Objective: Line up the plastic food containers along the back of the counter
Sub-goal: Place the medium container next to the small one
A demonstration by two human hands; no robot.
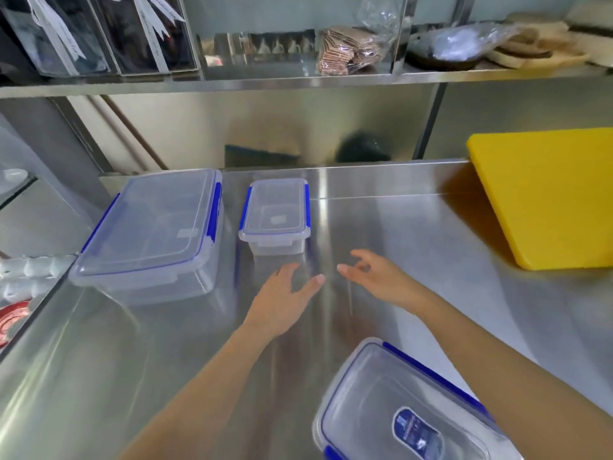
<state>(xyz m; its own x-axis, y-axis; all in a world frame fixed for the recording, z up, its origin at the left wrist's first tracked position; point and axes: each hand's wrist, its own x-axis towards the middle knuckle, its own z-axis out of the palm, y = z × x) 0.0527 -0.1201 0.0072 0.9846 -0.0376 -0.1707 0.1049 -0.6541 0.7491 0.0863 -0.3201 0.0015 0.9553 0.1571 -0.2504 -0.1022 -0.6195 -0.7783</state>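
Both your hands empty, fingers spread: left hand (285,293), right hand (371,277), just short of small container (275,215) at 12 o'clock. Big container (149,230) at 10, third container (408,410) at 5, near you. Fetch it next; set square beside small one.

A commercial kitchen: the steel surface (414,234) runs to a steel backsplash (265,127) at 12 o'clock, under a steel shelf (298,82) holding wrapped wafers (346,49). A yellow cutting board (547,197) lies at 2 o'clock, lidded food containers (152,227) at 10 o'clock.
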